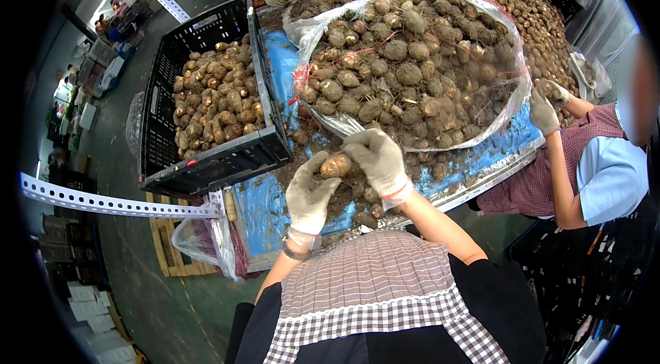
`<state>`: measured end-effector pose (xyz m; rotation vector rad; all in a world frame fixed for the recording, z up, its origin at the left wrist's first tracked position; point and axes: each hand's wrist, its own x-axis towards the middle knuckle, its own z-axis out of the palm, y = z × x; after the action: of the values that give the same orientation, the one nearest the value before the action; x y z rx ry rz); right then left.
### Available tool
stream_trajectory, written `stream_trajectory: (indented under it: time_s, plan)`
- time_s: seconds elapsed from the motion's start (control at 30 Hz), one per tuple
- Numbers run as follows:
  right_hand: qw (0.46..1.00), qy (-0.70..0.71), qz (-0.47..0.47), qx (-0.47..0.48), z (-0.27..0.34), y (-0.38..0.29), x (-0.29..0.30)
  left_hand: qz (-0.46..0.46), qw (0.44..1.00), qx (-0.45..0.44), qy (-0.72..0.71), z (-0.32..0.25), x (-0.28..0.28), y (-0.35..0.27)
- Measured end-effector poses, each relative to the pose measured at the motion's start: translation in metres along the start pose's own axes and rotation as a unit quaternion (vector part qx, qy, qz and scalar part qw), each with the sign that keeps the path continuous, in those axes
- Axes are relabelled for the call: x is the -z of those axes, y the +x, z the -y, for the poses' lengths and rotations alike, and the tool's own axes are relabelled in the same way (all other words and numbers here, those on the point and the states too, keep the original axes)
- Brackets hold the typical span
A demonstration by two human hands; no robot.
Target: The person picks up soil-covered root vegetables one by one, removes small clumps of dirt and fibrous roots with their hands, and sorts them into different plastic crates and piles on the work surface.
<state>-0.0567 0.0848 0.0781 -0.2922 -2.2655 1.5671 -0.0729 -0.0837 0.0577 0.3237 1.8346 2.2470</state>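
Note:
My left hand (311, 194), in a soiled knit glove, holds a brown taro corm (335, 165) between thumb and fingers. My right hand (378, 160), gloved too, is at the corm's upper right with its fingers bent; whether it touches the corm is hard to tell. Both are above the blue-covered table (260, 209), over loose root fibres and soil. Beyond them lies an open clear plastic sack (521, 91) heaped with hairy, dirty taro corms (409, 74). To the left stands a black plastic crate (221, 168) holding cleaner corms (219, 91).
A co-worker (562, 158) stands at the right edge, with gloved hands near the sack. Two more people work across the table. A larger pile of corms (541, 23) lies at the far right. A perforated metal bar (118, 201) and a wooden pallet (167, 245) are at the left.

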Motion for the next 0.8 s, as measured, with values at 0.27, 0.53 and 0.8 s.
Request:
stream_trajectory:
  time_s: [0.27,0.53,0.8]
  plan:
    - [0.995,0.035,0.090,-0.011,0.000,-0.006,0.001,-0.022,0.997,-0.019,0.066,-0.009,0.006,0.004]
    - [0.881,0.334,0.254,-0.216,-0.018,-0.018,0.035,0.030,0.954,-0.103,0.281,-0.013,0.005,0.007]
    - [0.923,0.087,0.103,-0.361,-0.111,-0.068,0.213,-0.063,0.986,0.060,0.143,0.006,0.040,0.004]
